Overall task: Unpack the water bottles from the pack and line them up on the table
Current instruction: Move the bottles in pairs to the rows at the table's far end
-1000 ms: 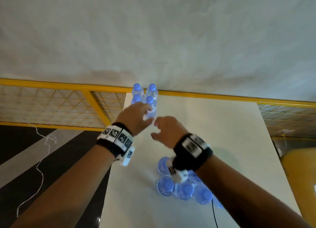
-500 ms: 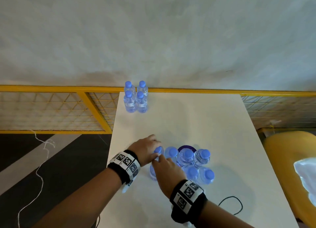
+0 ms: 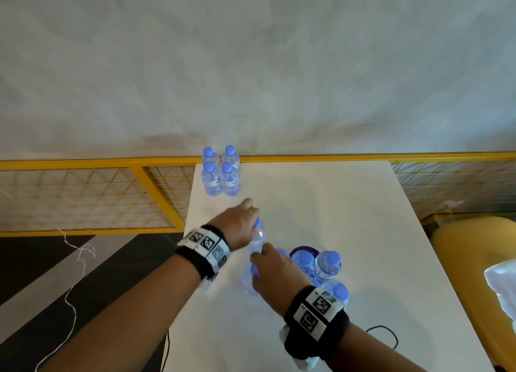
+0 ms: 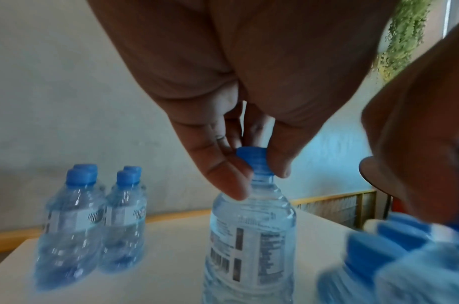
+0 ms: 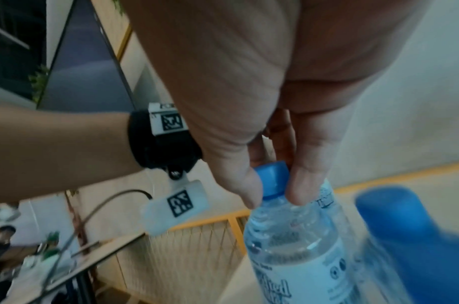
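The left hand point(image 3: 237, 226) sits at the centre of the head view, its fingers point(image 4: 223, 181) curled down and pinching the blue screw cap point(image 4: 251, 158) of a clear plastic water bottle with a printed label point(image 4: 249, 236); in the left wrist view this bottle hangs upright under the thumb and forefinger, low centre of the frame. Just below and right of it in the head view, the right hand point(image 3: 275, 276) grips a second clear plastic water bottle with a white label point(image 5: 296, 246) the same way, thumb and fingers point(image 5: 309, 185) closed on either side of its blue cap point(image 5: 272, 179). Whether either bottle's base touches the white worktop point(image 3: 335, 204) cannot be told.

Right of the right hand, at lower centre of the head view, a tight cluster of blue-capped water bottles point(image 3: 326, 265) stands together on the worktop; any wrapping around them is not clear. At the worktop's far left corner, upper centre of the frame, four blue-capped bottles in a two-by-two block point(image 3: 220, 173) stand upright, touching one another, well apart from the cluster.

A yellow metal mesh railing point(image 3: 83, 198) runs behind the worktop across the frame, and a thin black cable point(image 3: 388, 332) loops on the worktop at lower right.
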